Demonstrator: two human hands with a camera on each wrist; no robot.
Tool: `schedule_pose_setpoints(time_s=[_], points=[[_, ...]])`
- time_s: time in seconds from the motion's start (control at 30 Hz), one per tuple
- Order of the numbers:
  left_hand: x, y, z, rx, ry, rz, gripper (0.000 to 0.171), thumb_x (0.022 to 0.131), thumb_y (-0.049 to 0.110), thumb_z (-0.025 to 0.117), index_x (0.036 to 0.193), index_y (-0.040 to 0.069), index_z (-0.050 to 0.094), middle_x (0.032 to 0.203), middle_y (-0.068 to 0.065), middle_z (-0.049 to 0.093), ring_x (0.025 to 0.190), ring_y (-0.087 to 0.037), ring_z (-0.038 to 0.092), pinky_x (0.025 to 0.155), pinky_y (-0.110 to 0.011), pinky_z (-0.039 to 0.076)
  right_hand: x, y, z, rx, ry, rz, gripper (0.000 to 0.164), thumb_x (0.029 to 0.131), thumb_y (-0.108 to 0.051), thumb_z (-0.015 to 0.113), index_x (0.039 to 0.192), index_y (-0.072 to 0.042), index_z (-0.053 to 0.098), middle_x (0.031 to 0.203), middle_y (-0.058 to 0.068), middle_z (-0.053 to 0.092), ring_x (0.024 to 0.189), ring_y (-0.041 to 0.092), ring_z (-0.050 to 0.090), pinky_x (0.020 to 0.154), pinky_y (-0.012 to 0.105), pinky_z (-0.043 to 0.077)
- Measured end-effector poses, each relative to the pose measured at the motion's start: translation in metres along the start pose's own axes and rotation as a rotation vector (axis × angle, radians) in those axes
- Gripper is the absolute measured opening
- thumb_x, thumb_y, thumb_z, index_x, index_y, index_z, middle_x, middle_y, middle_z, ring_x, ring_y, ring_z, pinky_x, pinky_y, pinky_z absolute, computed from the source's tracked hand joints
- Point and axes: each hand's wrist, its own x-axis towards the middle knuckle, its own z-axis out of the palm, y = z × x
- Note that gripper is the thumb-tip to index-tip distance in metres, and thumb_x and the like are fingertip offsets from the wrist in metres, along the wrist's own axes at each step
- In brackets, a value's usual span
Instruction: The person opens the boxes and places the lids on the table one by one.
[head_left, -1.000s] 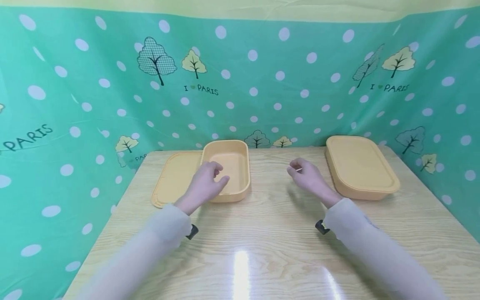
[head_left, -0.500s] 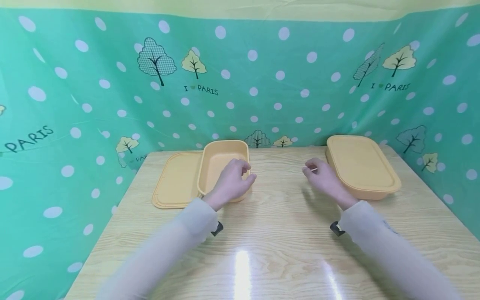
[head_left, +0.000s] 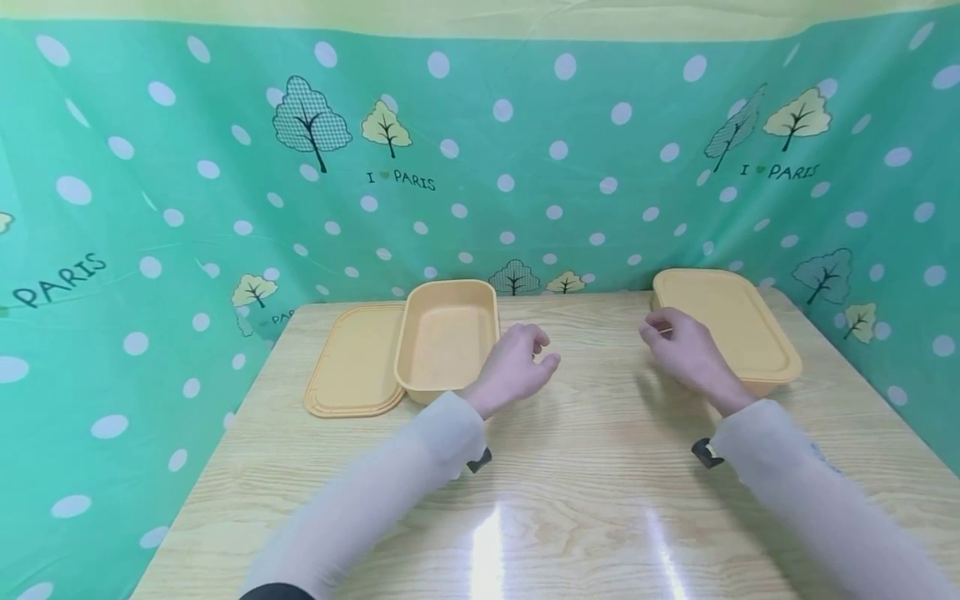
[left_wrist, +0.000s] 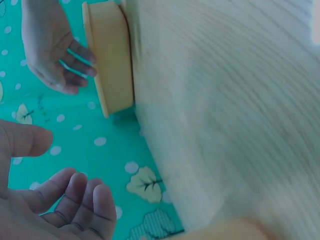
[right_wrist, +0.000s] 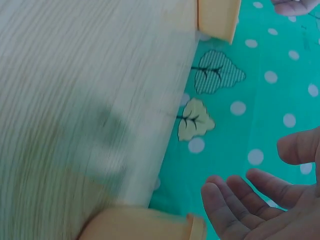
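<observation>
In the head view my left hand (head_left: 516, 365) hovers above the table, just right of a lidless yellow-orange food container (head_left: 447, 333). Its fingers are loosely bent, and nothing is between them in the left wrist view. My right hand (head_left: 692, 350) is in front of the left side of a lidded container (head_left: 731, 321) of the same colour, apparently above the table. Its thumb and fingers stand apart and hold nothing in the right wrist view. A flat matching lid (head_left: 358, 360) lies left of the lidless container, partly under or against its edge; which of these I cannot tell.
The light wood-grain table (head_left: 585, 500) carries all these things. A green dotted cloth (head_left: 525, 167) with tree prints hangs along its back and both sides. Pale sleeves cover both forearms, and dark bands sit at the wrists.
Both hands have moved to the right: the left from over the lidless container to beside it, the right from bare table to the lidded container. The containers and lid stay in place.
</observation>
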Motion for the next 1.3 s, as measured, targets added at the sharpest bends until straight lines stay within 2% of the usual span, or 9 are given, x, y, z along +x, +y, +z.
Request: schedule_pose_setpoints(time_s=[0.13,0.3,0.57,1.17,1.3], points=[[0.006,0.007,0.012,-0.015,-0.019,-0.002,0.034,0.092,0.030,0.059,0.117,0.006,0.059,0.107,-0.005,0.056,0.092,-0.017,0.055,0.080,-0.029,0.048,-0.002,0.008,-0.010,-0.012,0.026,0.015,0.057,0.100,-0.043,0.036,0.133,0.003,0.044,0.129,0.023,0.048,0.115,0.039,0.049,0.092,0.054,0.042],[0.012,0.016,0.025,-0.046,-0.027,-0.002,0.033,0.092,0.029,0.060,0.116,0.006,0.060,0.105,-0.004,0.057,0.090,-0.015,0.054,0.077,-0.027,0.048,-0.003,0.017,-0.021,-0.014,0.068,0.019,0.055,0.100,-0.039,0.037,0.132,0.005,0.045,0.129,0.026,0.049,0.115,0.044,0.049,0.092,0.056,0.041],[0.022,0.029,0.044,-0.070,-0.035,0.018,0.032,0.092,0.029,0.061,0.114,0.007,0.061,0.103,-0.003,0.056,0.087,-0.012,0.052,0.074,-0.025,0.047,-0.006,0.033,-0.037,-0.039,0.107,0.058,0.059,0.100,-0.042,0.035,0.133,0.005,0.043,0.131,0.029,0.045,0.116,0.047,0.045,0.091,0.059,0.041],[0.045,0.055,0.077,-0.125,-0.057,0.036,0.032,0.091,0.031,0.062,0.114,0.010,0.061,0.100,0.003,0.057,0.088,-0.008,0.053,0.074,-0.019,0.046,-0.018,0.075,-0.073,-0.118,0.188,0.104,0.061,0.100,-0.039,0.034,0.132,0.011,0.041,0.125,0.036,0.044,0.112,0.050,0.042,0.085,0.062,0.040],[0.049,0.058,0.081,-0.098,-0.069,0.035,0.032,0.091,0.032,0.061,0.114,0.011,0.061,0.099,0.003,0.057,0.088,-0.008,0.053,0.074,-0.018,0.045,-0.020,0.084,-0.077,-0.132,0.200,0.106,0.060,0.100,-0.038,0.035,0.133,0.011,0.040,0.125,0.035,0.043,0.111,0.051,0.041,0.082,0.062,0.040]])
